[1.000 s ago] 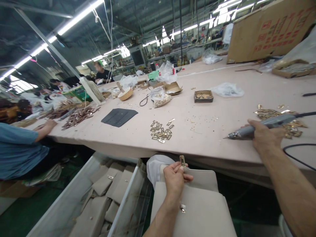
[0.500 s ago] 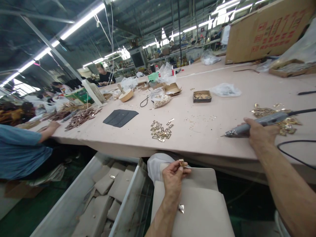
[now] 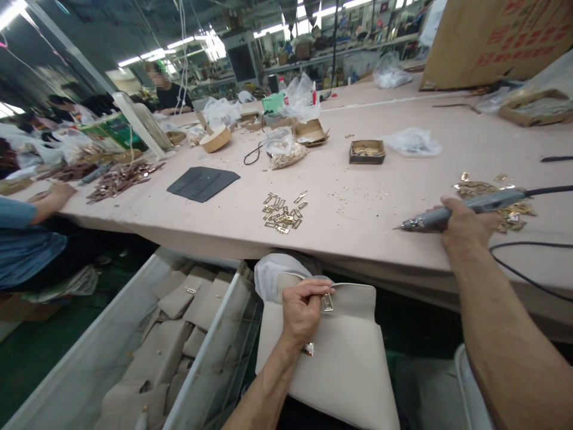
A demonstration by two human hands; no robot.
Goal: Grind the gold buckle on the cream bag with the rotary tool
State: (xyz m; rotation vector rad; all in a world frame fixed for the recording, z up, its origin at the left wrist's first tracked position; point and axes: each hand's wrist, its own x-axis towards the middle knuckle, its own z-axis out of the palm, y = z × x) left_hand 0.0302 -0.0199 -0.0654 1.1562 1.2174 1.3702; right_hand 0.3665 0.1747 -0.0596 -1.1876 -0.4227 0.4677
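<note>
A beige bag (image 3: pixel 342 364) lies at the table's front edge, its flap (image 3: pixel 356 301) raised. My left hand (image 3: pixel 304 307) is closed on the flap's edge, fingers bent over it. Right beside those fingertips, a gold rectangular clasp plate (image 3: pixel 328 302) sits at the flap's edge. Below, a second gold fitting (image 3: pixel 308 348) shows on the bag's front, partly behind my wrist. Over the table, my right hand (image 3: pixel 468 226) grips a grey electric screwdriver (image 3: pixel 430 218), its tip pointing left. Gold metal parts (image 3: pixel 514 218) are heaped behind that hand.
Gold rectangular frames (image 3: pixel 283 214) lie piled on the table (image 3: pixel 358 239). Behind them are a dark sheet (image 3: pixel 203 183), a small box of parts (image 3: pixel 367 152) and plastic bags. A bin (image 3: pixel 219 358) of beige bags stands left. A co-worker's arm (image 3: pixel 54 197) rests at far left.
My left hand has turned over at the flap, and the clasp plate now faces me. The bag sits slightly higher and left in view. The right hand still holds the screwdriver, nearly unmoved.
</note>
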